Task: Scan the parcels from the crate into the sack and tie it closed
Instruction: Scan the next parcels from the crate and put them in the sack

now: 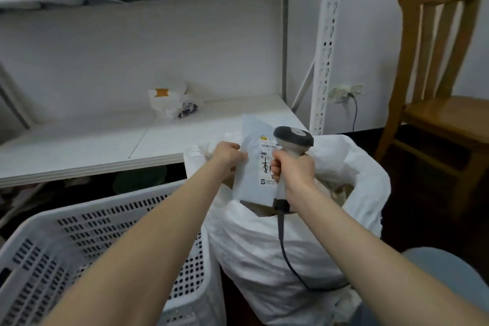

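Parcel (pixel 248 182) edge: left hand (pixel 228 157); scanner (pixel 293 137): right hand (pixel 294 170); sack (pixel 264 246) mouth probably open.

Both forearms stretch forward above the sack (pixel 264 246); left grip (pixel 227 156) pinches the parcel (pixel 251 180) edge, right grip (pixel 293 169) curls round the scanner (pixel 292 137).

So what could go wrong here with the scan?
The scanner sits very close to the label, and the right hand covers part of it, so the read may fail. The left hand holds the parcel by one edge over the open sack; it could drop in unscanned.
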`<state>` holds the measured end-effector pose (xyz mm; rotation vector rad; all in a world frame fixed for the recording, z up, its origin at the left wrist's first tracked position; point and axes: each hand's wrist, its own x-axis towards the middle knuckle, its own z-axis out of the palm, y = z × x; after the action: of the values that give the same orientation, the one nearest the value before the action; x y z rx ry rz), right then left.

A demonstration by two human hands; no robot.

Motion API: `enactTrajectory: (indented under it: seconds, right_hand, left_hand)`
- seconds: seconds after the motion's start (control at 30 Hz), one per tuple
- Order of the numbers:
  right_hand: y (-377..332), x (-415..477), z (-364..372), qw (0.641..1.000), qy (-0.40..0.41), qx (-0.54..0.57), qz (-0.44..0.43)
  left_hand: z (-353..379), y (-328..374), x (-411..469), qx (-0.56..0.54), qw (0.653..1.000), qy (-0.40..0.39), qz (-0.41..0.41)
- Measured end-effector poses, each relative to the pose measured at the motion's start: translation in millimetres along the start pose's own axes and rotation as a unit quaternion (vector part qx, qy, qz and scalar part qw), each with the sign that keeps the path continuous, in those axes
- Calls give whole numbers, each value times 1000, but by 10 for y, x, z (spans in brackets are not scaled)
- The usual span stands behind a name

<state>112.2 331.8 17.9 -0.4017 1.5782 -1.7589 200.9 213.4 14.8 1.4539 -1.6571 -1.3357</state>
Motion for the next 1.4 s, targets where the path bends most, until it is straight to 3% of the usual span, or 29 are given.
enactTrajectory:
  seconds: [0.13,0.3,0.5,0.7,0.87,1.07,1.17,1.23,1.33,1.4]
  right_hand:
    - [168,-19,87,999,-25,-17,20]
    - [225,-249,434,996,-73,-37,21]
    - [508,-607,1109,983,-168,-60,39]
    - [1299,-943,2006,948,-264,-151,90]
    - [2094,-1024,2752,915,-312,-215,137]
    - [3043,-1018,3393,869,-335,-275,239]
    - [3362,-995,3560,839,-351,-289,298]
    - [3484,-969,3597,823,-363,-295,321]
    - [3570,-924,3596,816,-379,-295,321]
    - [3611,-891,3582,820,-377,-293,317]
  left_hand:
    - [-177,-158,38,14,1000,-8,5]
    - [-788,-391,-26,1,998,51,41]
    - [-1687,-964,-290,104,990,94,28]
    - [-2768,-1775,-495,224,965,112,-76]
    - [-3487,-2714,-504,301,929,80,-198]
    - [-3907,-3684,-351,394,873,26,-286]
    - [-4071,-3933,-243,397,850,-102,-331]
    - [-4156,-4012,-209,428,804,-201,-360]
    - [-4234,-4052,-216,523,702,-293,-385]
    - [-4279,-4093,-235,537,677,-316,-392]
